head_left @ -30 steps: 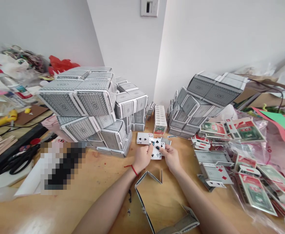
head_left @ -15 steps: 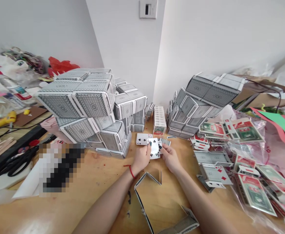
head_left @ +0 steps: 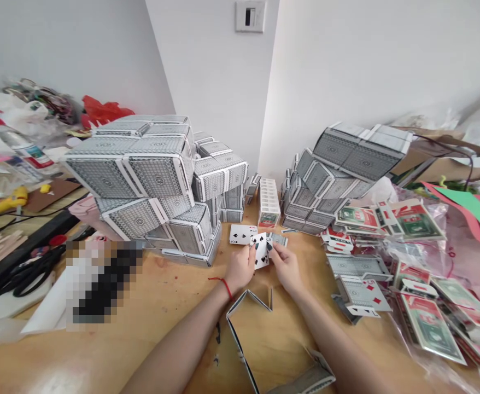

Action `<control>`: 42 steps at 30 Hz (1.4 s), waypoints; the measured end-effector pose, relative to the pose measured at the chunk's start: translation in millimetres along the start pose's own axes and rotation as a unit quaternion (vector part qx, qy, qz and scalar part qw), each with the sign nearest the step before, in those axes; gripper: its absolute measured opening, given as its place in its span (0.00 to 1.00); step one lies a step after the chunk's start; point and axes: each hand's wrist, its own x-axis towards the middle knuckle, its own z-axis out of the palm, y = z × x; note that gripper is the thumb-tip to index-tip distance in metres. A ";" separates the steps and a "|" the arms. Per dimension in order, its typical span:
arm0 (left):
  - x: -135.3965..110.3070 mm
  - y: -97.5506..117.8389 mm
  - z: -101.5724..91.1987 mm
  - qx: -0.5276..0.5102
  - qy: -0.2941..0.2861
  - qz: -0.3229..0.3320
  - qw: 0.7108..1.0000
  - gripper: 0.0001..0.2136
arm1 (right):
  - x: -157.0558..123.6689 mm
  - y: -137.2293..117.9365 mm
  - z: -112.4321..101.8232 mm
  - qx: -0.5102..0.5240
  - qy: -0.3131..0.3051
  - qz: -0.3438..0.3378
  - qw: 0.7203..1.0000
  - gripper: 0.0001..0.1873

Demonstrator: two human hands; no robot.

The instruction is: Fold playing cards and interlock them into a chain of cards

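Between my hands is a spade playing card (head_left: 260,253), face up and slightly tilted. My left hand (head_left: 240,267) pinches its left edge, and my right hand (head_left: 285,265) grips its right edge with the thumb on top. Just beyond, a playing card (head_left: 240,234) with black spades lies face up on the table, partly under the held card. A patterned card back (head_left: 280,239) shows behind my right fingers. Closer to me, between my forearms, stands a bent strip of joined cards (head_left: 240,342), folded into an open frame.
Large stacked blocks made of grey-backed cards rise at left (head_left: 141,175) and right (head_left: 330,169). A wrapped bundle of card packs (head_left: 269,203) stands between them. Red-green card boxes (head_left: 428,328) and plastic fill the right; black scissors (head_left: 39,273) and a yellow glue gun (head_left: 6,202) lie left.
The held card has turned and tilted a little between my fingers. Both hands have shifted only slightly; the stacks and loose cards stay put.
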 end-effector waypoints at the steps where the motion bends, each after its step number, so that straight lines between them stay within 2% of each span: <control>1: 0.0 1.2 -0.7 -0.019 0.003 -0.016 1.000 0.16 | 3.2 -1.4 -1.1 0.086 -0.019 0.037 0.995 0.13; 3: 0.1 3.9 -1.7 -0.072 -0.003 -0.054 0.996 0.16 | 8.0 -3.5 -2.3 0.222 -0.056 0.107 0.967 0.15; 6: 0.4 6.4 -2.0 -0.133 -0.017 -0.097 0.986 0.16 | 9.5 -6.1 -1.0 0.312 -0.106 0.170 0.929 0.14; 9: 1.1 5.6 -1.6 -0.121 0.004 -0.092 0.988 0.16 | 7.4 -9.5 0.5 0.335 -0.157 0.194 0.909 0.13; 14: 0.7 1.7 -0.8 -0.070 0.025 -0.062 0.995 0.16 | 5.9 -10.6 -3.5 0.317 -0.225 0.210 0.897 0.14; 18: -0.9 1.1 -0.6 -0.049 0.026 -0.052 0.997 0.15 | 5.5 -5.4 -6.5 0.335 -0.233 0.210 0.888 0.08; 23: -2.3 2.0 -0.5 -0.058 0.004 -0.050 0.997 0.16 | 4.5 -2.7 -6.2 0.323 -0.204 0.212 0.900 0.08; 28: -3.3 2.3 -1.4 -0.080 -0.009 -0.056 0.995 0.17 | 3.8 -3.1 -0.4 0.215 -0.186 0.167 0.944 0.16; 32: -2.8 1.5 -2.5 -0.069 0.002 -0.049 0.996 0.19 | 0.6 -2.2 5.4 0.022 -0.066 0.051 0.996 0.20; 34: -2.3 1.2 -2.7 -0.057 0.008 -0.045 0.997 0.19 | -2.3 -2.9 6.3 -0.054 -0.017 0.016 0.998 0.21; 38: -1.3 2.6 -3.8 -0.063 0.013 -0.061 0.996 0.19 | -7.3 -5.8 5.5 -0.111 -0.020 0.010 0.994 0.21; 42: 0.8 7.4 -6.8 -0.202 -0.006 -0.101 0.974 0.14 | -9.0 -4.9 8.3 -0.122 -0.024 -0.041 0.991 0.21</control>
